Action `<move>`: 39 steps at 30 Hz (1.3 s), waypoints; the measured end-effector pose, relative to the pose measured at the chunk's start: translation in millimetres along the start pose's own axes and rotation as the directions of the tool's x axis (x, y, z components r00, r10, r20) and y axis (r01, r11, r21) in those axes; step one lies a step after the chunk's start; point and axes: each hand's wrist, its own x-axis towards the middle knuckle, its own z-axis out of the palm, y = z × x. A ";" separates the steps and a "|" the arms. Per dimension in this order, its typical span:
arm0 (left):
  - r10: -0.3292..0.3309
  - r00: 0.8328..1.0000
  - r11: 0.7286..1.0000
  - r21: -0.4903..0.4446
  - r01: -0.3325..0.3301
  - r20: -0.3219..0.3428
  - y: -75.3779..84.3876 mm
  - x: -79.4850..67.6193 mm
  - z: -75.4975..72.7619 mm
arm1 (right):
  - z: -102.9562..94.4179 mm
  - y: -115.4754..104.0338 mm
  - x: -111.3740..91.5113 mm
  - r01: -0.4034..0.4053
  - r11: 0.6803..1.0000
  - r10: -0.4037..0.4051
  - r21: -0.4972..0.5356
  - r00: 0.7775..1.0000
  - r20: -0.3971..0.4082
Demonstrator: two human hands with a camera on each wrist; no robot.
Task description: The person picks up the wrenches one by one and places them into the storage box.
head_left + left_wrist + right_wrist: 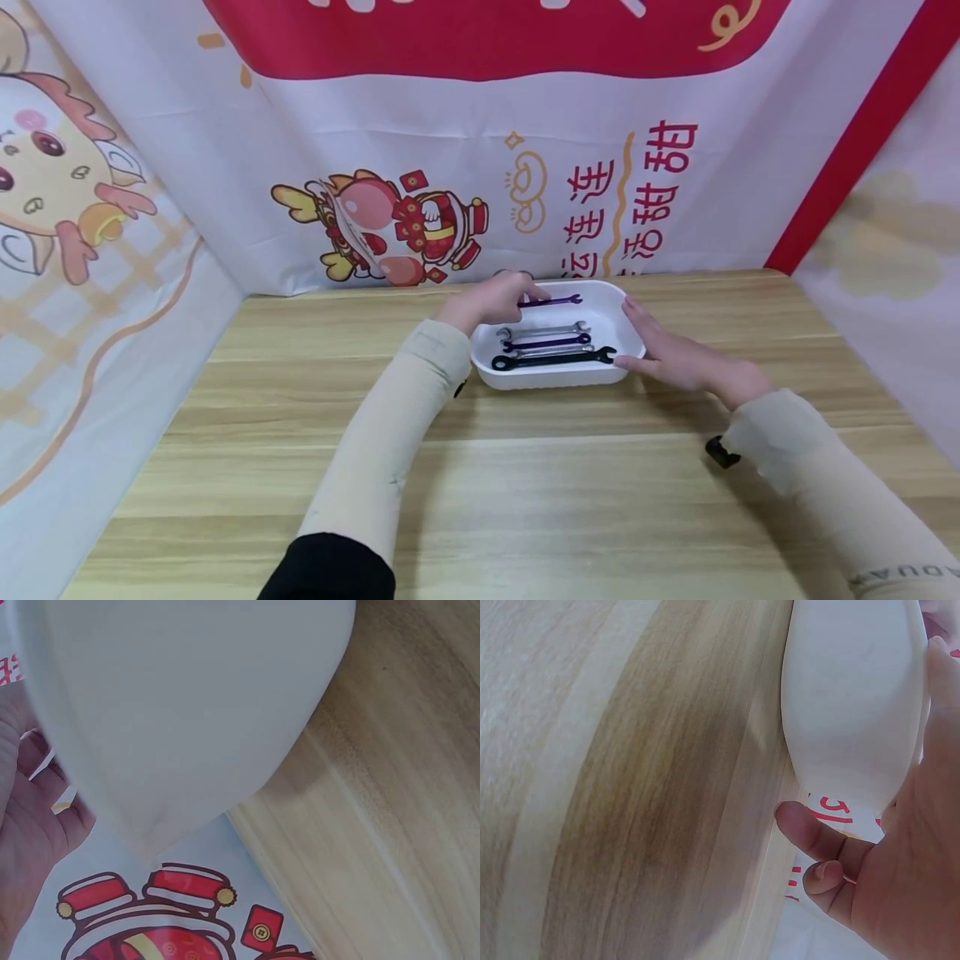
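My left hand (498, 300) reaches over the far left rim of a white plastic tray (551, 379) and pinches a purple wrench (561, 300); one end of that wrench is hidden under the fingers. Nearer in the tray lie a silver wrench (543, 332), a dark purple one (553, 342), another silver one partly covered, and a large black wrench (555, 359) along the near wall. At the right end, my right hand (678, 354) rests on the rim with thumb and fingers spread. In the right wrist view, two loosely bent fingers (810, 829) stay off the tray.
The tray stands near the back edge of a wood-grain table (570, 500). Printed cloth walls (435, 125) rise behind it and at both sides. A black wrist strap (722, 452) shows under the right sleeve.
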 end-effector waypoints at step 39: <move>-0.067 0.998 0.981 0.183 0.062 0.019 -3.8 19.1 34.9 | 2.0 1.8 -1.4 0.013 1.000 -0.013 0.000 1.000 -0.014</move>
